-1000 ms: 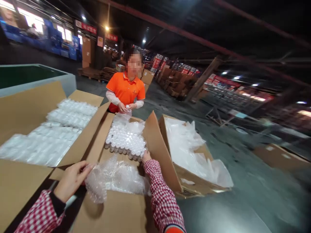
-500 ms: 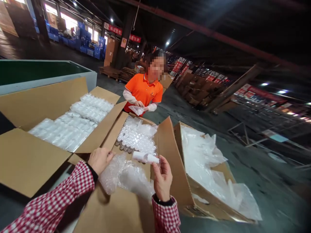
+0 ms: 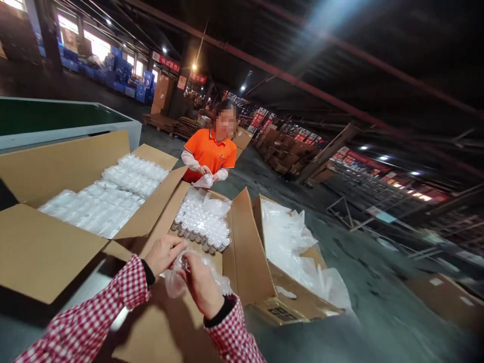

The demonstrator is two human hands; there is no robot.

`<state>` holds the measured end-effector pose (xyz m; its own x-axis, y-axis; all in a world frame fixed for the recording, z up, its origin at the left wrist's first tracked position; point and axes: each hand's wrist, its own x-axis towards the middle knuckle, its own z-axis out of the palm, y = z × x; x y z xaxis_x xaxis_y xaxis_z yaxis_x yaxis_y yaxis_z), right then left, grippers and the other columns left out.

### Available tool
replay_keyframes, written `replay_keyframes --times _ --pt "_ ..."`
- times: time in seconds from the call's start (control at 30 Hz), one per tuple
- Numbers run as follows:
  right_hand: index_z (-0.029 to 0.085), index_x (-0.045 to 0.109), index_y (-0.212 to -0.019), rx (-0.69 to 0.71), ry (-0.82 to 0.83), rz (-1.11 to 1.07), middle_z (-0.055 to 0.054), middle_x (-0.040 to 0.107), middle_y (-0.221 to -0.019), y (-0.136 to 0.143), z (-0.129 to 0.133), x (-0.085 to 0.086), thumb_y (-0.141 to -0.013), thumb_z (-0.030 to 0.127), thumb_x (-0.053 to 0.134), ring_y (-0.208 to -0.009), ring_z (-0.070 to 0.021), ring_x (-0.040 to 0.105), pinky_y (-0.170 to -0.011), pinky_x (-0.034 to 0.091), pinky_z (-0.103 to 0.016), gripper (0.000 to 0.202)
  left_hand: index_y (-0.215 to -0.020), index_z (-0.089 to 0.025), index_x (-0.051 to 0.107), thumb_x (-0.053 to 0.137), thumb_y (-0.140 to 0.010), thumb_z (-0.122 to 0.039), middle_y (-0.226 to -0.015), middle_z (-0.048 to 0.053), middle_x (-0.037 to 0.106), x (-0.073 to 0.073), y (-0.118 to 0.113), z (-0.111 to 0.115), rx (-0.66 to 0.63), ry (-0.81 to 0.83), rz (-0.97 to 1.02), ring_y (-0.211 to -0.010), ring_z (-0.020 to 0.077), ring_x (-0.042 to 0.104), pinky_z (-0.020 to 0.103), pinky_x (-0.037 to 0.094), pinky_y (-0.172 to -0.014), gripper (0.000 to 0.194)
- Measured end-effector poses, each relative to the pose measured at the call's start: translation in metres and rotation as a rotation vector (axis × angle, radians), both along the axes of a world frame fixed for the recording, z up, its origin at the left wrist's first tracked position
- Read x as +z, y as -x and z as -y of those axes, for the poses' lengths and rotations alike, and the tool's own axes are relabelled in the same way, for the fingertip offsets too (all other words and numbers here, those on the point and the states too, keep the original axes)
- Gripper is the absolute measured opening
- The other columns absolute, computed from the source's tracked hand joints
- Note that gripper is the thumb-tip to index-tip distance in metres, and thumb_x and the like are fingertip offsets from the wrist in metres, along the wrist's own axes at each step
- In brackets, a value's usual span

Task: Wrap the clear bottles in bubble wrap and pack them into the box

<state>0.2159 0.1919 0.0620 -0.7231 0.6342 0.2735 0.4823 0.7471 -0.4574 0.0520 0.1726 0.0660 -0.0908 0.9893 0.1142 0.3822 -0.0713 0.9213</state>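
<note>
Clear bubble wrap (image 3: 174,283) is pinched by the left hand (image 3: 164,256) above the open carton (image 3: 247,257). The right hand (image 3: 202,285), by which a white bottle is held out half a second earlier, is now brought in against the wrap, its fingers curled; what is gripped there cannot be told. White bottles (image 3: 200,222) are packed in rows beyond.

Orange shirt (image 3: 206,147): small chest mark (image 3: 222,158), too tiny for me.
Red banner (image 3: 166,61): behind the shirt, leftward; I can't read its characters.
Red-and-white signs (image 3: 258,118): behind the shirt, rightward; I find them illegible.
Carton (image 3: 302,298): right of the shirt; black print (image 3: 284,313), unreadable.
</note>
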Motion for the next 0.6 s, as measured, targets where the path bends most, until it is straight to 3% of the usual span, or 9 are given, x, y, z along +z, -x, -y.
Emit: replay_keyframes --times 0.1,0.2,0.3,0.4,0.43,0.5,0.6 --pt "0.018 0.055 -0.113 0.074 0.036 0.092 -0.013 0.057 -0.114 0.004 0.009 0.001 -0.091 0.019 0.041 -0.094 -0.0211 0.061 -0.082 0.052 -0.036 0.026 -0.051 -0.018 0.048 0.043 -0.085 -0.045 -0.04 -0.005 0.044 -0.002 -0.007 0.01 -0.037 0.002 0.067 -0.04 0.0105 0.048 0.019 0.033 -0.042 0.044" --pt "0.021 0.053 -0.119 0.133 0.14 -0.021 -0.011 0.06 -0.111 -0.01 0.015 0.0 -0.091 0.019 0.038 -0.097 -0.0198 0.06 -0.086 0.051 -0.035 0.031 -0.052 -0.017 0.049 0.046 -0.082 -0.049 -0.042 -0.005 0.045 -0.003 -0.008 0.019 -0.023 0.028 0.153 -0.038 0.0107 0.05 0.019 0.036 -0.04 0.044" --pt "0.025 0.042 -0.131 -0.053 0.21 -0.373 -0.011 0.052 -0.129 -0.032 0.015 -0.014 -0.09 0.03 0.048 -0.115 -0.0225 0.053 -0.099 0.043 -0.042 0.042 -0.059 -0.017 0.052 0.047 -0.081 -0.053 -0.045 -0.006 0.046 0.0 -0.001 0.026 0.042 0.044 0.253 -0.04 0.0116 0.053 0.02 0.04 -0.04 0.042" --pt "0.022 0.035 -0.137 -0.2 0.389 -0.55 -0.016 0.04 -0.142 -0.037 0.013 -0.044 -0.068 0.046 0.072 -0.128 -0.0319 0.041 -0.104 0.035 -0.051 0.082 -0.067 -0.016 0.056 0.05 -0.079 -0.053 -0.048 -0.005 0.051 0.009 0.006 0.028 0.076 0.06 0.35 -0.044 0.0126 0.057 0.02 0.044 -0.043 0.04" --pt "0.02 0.038 -0.135 -0.201 0.477 -0.566 -0.016 0.043 -0.14 -0.032 0.012 -0.054 -0.059 0.048 0.078 -0.127 -0.0343 0.042 -0.103 0.036 -0.052 0.091 -0.068 -0.016 0.056 0.052 -0.078 -0.053 -0.049 -0.004 0.052 0.013 0.007 0.029 0.077 0.066 0.377 -0.045 0.0124 0.057 0.02 0.045 -0.043 0.039" --pt "0.019 0.049 -0.126 -0.188 0.623 -0.612 -0.015 0.055 -0.128 -0.015 0.012 -0.071 -0.048 0.046 0.084 -0.119 -0.0355 0.05 -0.098 0.042 -0.05 0.09 -0.07 -0.015 0.057 0.054 -0.076 -0.053 -0.049 -0.004 0.053 0.021 0.008 0.031 0.075 0.072 0.423 -0.045 0.0121 0.057 0.02 0.046 -0.045 0.039" --pt "0.017 0.062 -0.109 -0.189 0.698 -0.702 -0.012 0.068 -0.107 0.013 0.013 -0.077 -0.051 0.045 0.082 -0.098 -0.0315 0.062 -0.086 0.05 -0.045 0.068 -0.073 -0.014 0.058 0.055 -0.076 -0.053 -0.051 -0.003 0.054 0.034 0.012 0.04 0.046 0.083 0.483 -0.048 0.0129 0.059 0.022 0.048 -0.048 0.039"
